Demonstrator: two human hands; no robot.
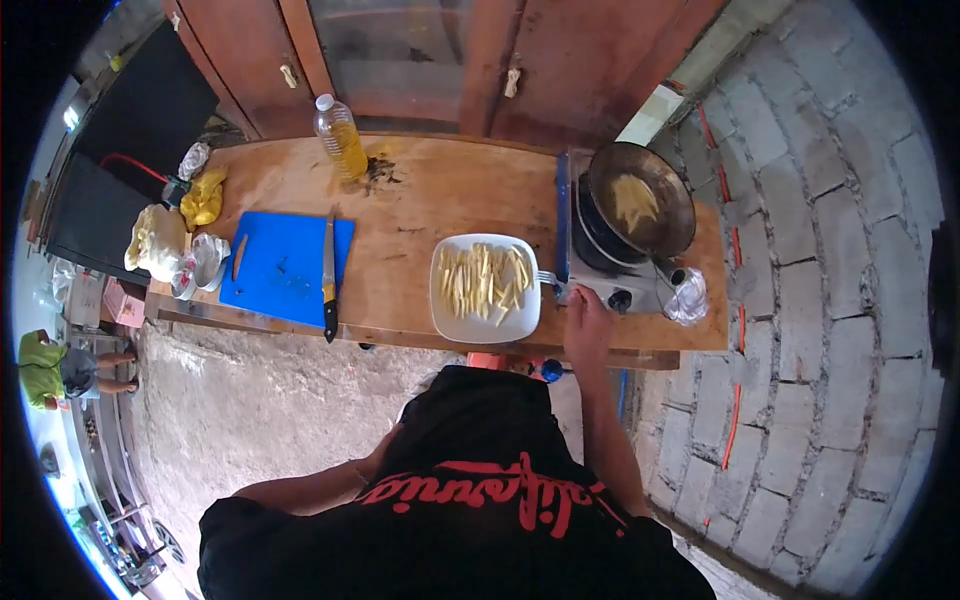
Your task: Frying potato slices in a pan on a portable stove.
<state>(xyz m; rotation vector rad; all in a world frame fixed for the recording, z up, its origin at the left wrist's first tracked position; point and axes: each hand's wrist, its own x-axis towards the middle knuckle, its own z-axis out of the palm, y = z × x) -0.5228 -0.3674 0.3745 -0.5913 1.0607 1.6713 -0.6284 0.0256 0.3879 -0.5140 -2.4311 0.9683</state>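
At the counter's front edge, my right hand (587, 319) is closed around what looks like the handle end of a metal fork (547, 277). The fork's tines point left, at the rim of a white square bowl (441, 319). Raw potato strips (480, 281) lie in that bowl. Right of the hand is a black stove knob (619, 301) on a gas stove (592, 289). A wok (677, 187) on the burner has more potato strips (634, 201) in it. My left forearm (315, 484) bends toward my waist; the left hand is hidden behind my shirt.
Left on the wooden counter (405, 262), a kitchen knife (329, 277) rests on a blue cutting board (277, 262). A bottle of yellow oil (342, 142) stands at the back. Plastic bags (157, 244) fill the left end. A block wall (787, 300) rises at right. Another person (71, 367) is far left.
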